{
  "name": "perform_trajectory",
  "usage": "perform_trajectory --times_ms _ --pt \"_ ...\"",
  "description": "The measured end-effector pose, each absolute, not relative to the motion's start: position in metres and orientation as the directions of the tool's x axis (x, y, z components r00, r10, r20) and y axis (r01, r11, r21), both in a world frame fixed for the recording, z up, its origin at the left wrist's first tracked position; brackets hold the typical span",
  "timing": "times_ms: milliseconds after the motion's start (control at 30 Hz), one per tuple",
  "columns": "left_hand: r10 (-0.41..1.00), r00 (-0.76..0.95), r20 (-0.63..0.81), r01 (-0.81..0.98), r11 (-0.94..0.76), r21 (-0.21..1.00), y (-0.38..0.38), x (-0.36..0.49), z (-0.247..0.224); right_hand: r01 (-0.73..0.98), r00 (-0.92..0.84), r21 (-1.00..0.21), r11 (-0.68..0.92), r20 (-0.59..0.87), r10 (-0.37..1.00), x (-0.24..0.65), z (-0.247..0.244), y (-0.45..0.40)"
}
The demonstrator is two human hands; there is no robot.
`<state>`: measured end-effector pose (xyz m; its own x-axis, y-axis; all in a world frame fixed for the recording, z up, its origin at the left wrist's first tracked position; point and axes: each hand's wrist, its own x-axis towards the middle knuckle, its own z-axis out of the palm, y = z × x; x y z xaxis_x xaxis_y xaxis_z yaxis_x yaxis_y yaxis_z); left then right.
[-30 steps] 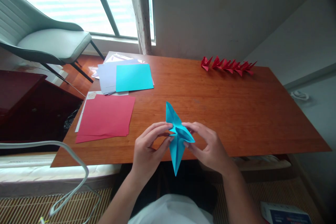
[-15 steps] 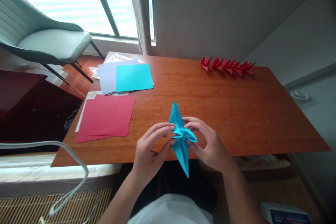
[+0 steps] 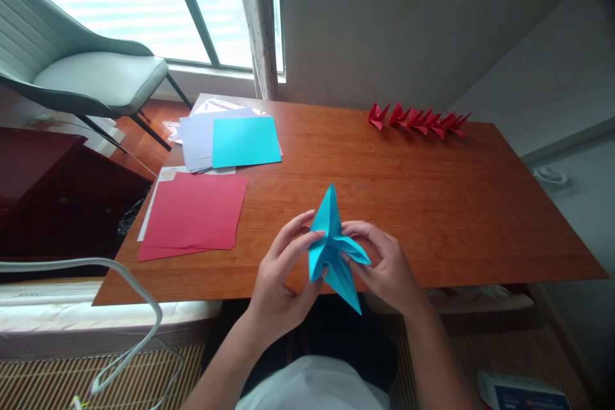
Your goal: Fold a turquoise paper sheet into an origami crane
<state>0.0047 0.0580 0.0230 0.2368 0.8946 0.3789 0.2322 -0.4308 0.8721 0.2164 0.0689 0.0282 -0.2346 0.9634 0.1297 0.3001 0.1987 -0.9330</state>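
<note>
A folded blue origami piece (image 3: pixel 331 237), with several pointed arms, is held above the near edge of the wooden table. My left hand (image 3: pixel 283 269) pinches its left side, fingers on top and thumb below at the lower left arm. On the other side, my right hand (image 3: pixel 384 262) grips it near the right-pointing arm, with the fingers partly hidden behind the paper. One long point aims away from me and another down toward my lap.
Red paper sheets (image 3: pixel 195 211) lie at the table's left, with a blue sheet (image 3: pixel 247 142) over pale papers (image 3: pixel 196 141) behind them. Several red origami pieces (image 3: pixel 423 120) stand in a row at the back right. A white cable (image 3: pixel 144 295) loops at the lower left.
The blue origami piece has turned and tilted; its near point has swung right and its left arm has spread wider. My left hand has shifted slightly right.
</note>
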Motion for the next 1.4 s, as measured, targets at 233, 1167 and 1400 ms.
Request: perform_trajectory --times_ms 233,1167,1400 --pt "0.903 0.251 0.349 0.25 -0.408 0.878 0.057 0.002 0.018 0.281 -0.219 -0.945 0.169 0.109 0.97 0.217 0.029 0.068" --pt "0.946 0.143 0.293 0.289 -0.323 0.901 0.061 -0.003 0.027 0.256 -0.256 -0.959 0.122 0.054 0.965 0.212 0.031 0.066" --pt "0.961 0.12 0.249 0.309 -0.274 0.911 0.062 0.006 0.028 0.309 -0.276 -0.94 0.146 0.059 0.96 0.204 0.035 0.067"
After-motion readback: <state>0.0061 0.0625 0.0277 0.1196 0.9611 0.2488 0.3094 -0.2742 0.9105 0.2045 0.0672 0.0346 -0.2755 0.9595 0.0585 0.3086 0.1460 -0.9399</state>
